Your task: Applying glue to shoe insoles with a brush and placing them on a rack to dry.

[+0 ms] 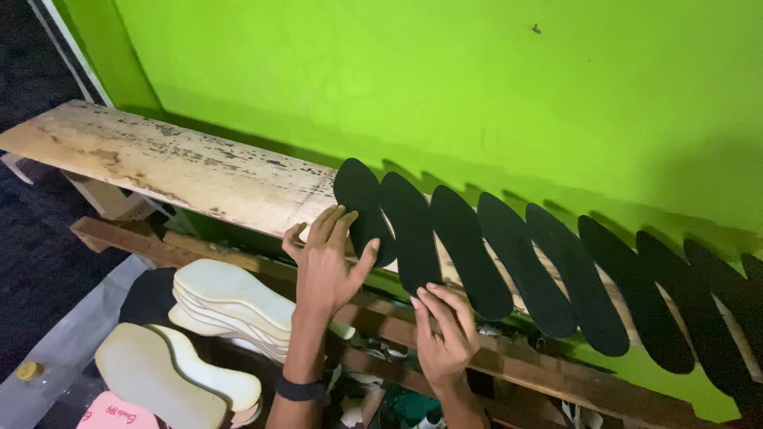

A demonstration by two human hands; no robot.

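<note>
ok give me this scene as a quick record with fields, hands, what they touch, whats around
setting: worn wooden shelf board against a bright green wall
left hand: fingers spread on the leftmost black insole, dark band on the wrist
right hand: fingertips on the lower end of the second black insole
row: more black insoles laid overlapping along the board toward the right
below left: stack of cream foam soles, two more cream soles lower down
other: small yellow cap, pink card
</note>
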